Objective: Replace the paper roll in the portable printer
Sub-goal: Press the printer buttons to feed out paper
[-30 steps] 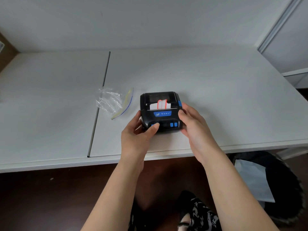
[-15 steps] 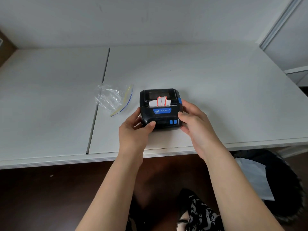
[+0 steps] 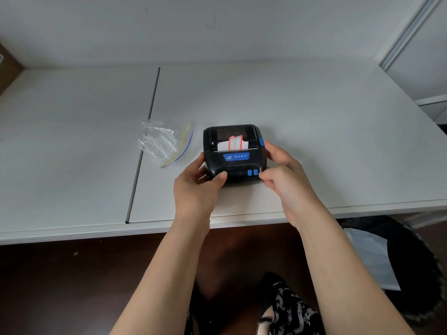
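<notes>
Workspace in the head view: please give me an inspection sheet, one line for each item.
Surface: white table, a dark seam running front to back on its left part.
Job's things: black printer on the table, lid down; label paper sticks out of its slot.
Clutter: clear plastic bag left of the printer, apart from it.
Hands: left hand and right hand hold the printer's sides; fingers on its front edge.
Cables: nothing seen.
Surroundings: white wall; dark bin under the table's right end.

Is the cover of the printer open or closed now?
Closed: the printer cover lies flat, and label paper comes out through its slot.
</notes>
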`<act>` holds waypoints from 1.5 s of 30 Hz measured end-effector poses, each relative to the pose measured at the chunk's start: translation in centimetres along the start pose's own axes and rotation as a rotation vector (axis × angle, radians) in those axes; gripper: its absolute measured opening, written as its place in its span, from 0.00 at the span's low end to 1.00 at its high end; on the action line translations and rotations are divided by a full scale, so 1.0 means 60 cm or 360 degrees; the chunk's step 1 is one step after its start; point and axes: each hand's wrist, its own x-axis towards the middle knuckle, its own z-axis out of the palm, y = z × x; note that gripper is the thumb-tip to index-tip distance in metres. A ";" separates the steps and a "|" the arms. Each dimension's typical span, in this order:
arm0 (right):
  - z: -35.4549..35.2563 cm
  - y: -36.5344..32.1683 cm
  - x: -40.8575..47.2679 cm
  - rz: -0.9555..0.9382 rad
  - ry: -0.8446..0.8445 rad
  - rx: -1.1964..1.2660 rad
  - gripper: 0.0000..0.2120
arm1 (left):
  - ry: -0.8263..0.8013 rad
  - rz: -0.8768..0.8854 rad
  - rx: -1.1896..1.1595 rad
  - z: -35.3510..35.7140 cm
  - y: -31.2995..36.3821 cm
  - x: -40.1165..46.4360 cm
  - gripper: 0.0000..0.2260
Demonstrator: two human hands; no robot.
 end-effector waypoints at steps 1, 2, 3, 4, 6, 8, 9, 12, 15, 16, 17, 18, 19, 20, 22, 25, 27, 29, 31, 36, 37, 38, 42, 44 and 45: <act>0.000 0.000 0.000 0.0002 0.0006 0.0001 0.35 | -0.0001 0.0000 0.0002 0.000 0.000 0.000 0.25; 0.001 0.000 0.000 0.0004 0.0011 -0.0002 0.35 | -0.0002 -0.0001 0.0004 0.000 0.000 0.000 0.25; 0.002 0.000 0.000 0.0004 0.0015 -0.0007 0.35 | 0.0000 -0.0002 0.0008 0.000 0.000 0.000 0.25; 0.003 0.000 0.000 0.0004 0.0017 -0.0012 0.35 | 0.0002 -0.0004 0.0012 0.000 0.000 0.000 0.25; 0.004 0.001 -0.001 -0.0003 0.0016 -0.0008 0.36 | 0.0004 -0.0005 0.0017 -0.001 -0.001 0.000 0.25; 0.006 0.001 -0.002 -0.0008 0.0013 0.0002 0.36 | 0.0011 -0.0002 0.0018 0.000 -0.002 0.000 0.25; 0.006 0.002 -0.002 -0.0007 0.0011 0.0003 0.36 | 0.0019 -0.0002 0.0014 0.001 -0.002 0.000 0.25; 0.007 0.002 -0.001 0.0000 0.0015 -0.0003 0.37 | 0.0038 -0.0003 0.0004 0.003 -0.002 0.000 0.25; 0.008 0.003 0.000 0.0002 0.0018 -0.0014 0.38 | 0.0036 0.0000 0.0003 0.004 -0.002 0.000 0.25; 0.008 0.003 0.001 0.0000 0.0019 -0.0018 0.38 | 0.0036 0.0002 0.0004 0.004 -0.002 0.000 0.25; 0.008 0.003 0.001 -0.0002 0.0019 -0.0020 0.38 | 0.0035 0.0003 0.0004 0.004 -0.002 0.000 0.25; 0.008 0.003 0.001 -0.0002 0.0019 -0.0020 0.38 | 0.0034 0.0004 0.0003 0.004 -0.002 0.001 0.25; 0.009 0.003 0.001 -0.0001 0.0017 -0.0018 0.38 | 0.0032 0.0004 0.0002 0.004 -0.002 0.001 0.25; 0.009 0.003 0.002 -0.0001 0.0015 -0.0016 0.38 | 0.0029 0.0005 0.0004 0.004 -0.002 0.001 0.25; 0.009 0.004 0.002 -0.0006 0.0010 -0.0021 0.38 | 0.0030 0.0009 0.0010 0.004 -0.001 0.001 0.25; 0.010 0.003 0.002 -0.0005 0.0003 -0.0029 0.38 | 0.0037 0.0006 0.0023 0.005 -0.001 0.002 0.25; 0.011 0.003 0.002 0.0001 0.0001 -0.0028 0.39 | 0.0037 0.0001 0.0025 0.005 -0.001 0.003 0.25; 0.011 0.003 0.003 0.0003 0.0003 -0.0032 0.39 | 0.0037 -0.0002 0.0019 0.005 -0.001 0.004 0.26; 0.010 0.003 0.004 -0.0003 0.0001 -0.0040 0.39 | 0.0033 0.0002 0.0022 0.005 -0.001 0.005 0.25; 0.008 0.003 0.005 -0.0015 -0.0009 -0.0058 0.39 | 0.0034 0.0002 0.0025 0.005 0.000 0.006 0.25; 0.008 0.002 0.004 -0.0014 -0.0012 -0.0057 0.39 | 0.0033 0.0001 0.0021 0.005 0.000 0.006 0.25; 0.009 0.000 0.003 -0.0010 -0.0018 -0.0054 0.39 | 0.0029 0.0001 0.0019 0.006 -0.001 0.006 0.25; 0.013 -0.005 0.001 0.0004 -0.0030 -0.0045 0.40 | 0.0023 -0.0001 0.0020 0.005 -0.001 0.007 0.25; 0.013 -0.005 0.000 0.0008 -0.0026 -0.0043 0.40 | 0.0024 -0.0004 0.0026 0.005 0.000 0.007 0.25; 0.014 -0.005 0.001 0.0010 -0.0022 -0.0043 0.40 | 0.0024 -0.0003 0.0028 0.005 0.000 0.008 0.25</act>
